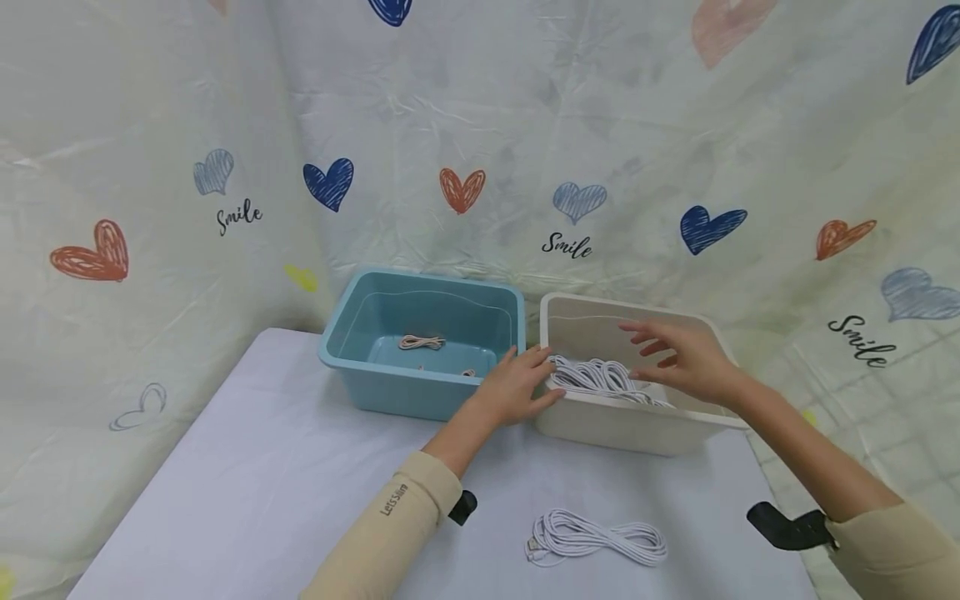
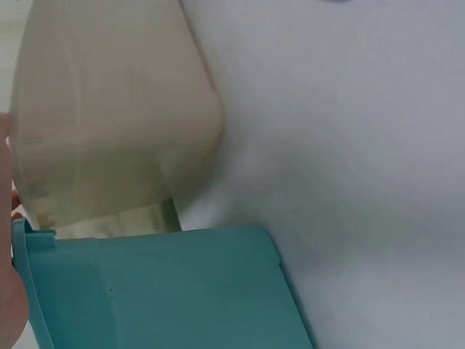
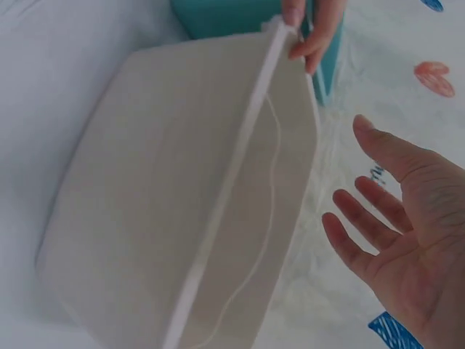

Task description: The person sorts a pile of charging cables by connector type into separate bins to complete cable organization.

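Note:
A cream bin (image 1: pixel 622 429) stands beside a blue bin (image 1: pixel 405 392) at the back of the table. My left hand (image 1: pixel 517 387) pinches the cream bin's rim at its near left corner, and the right wrist view shows the fingers (image 3: pixel 309 33) curled over that rim (image 3: pixel 240 167). A coiled white cable (image 1: pixel 600 377) lies in the cream bin along its near wall, next to those fingers. My right hand (image 1: pixel 686 358) hovers over the bin with fingers spread, holding nothing (image 3: pixel 407 233). Another coiled white cable (image 1: pixel 596 540) lies on the table in front.
The blue bin holds a small beige cable (image 1: pixel 422 342) and its outer wall (image 2: pixel 167 291) touches the cream bin (image 2: pixel 109 109). The pale table (image 1: pixel 285 467) is walled by a heart-print curtain (image 1: pixel 465 192) behind and at both sides.

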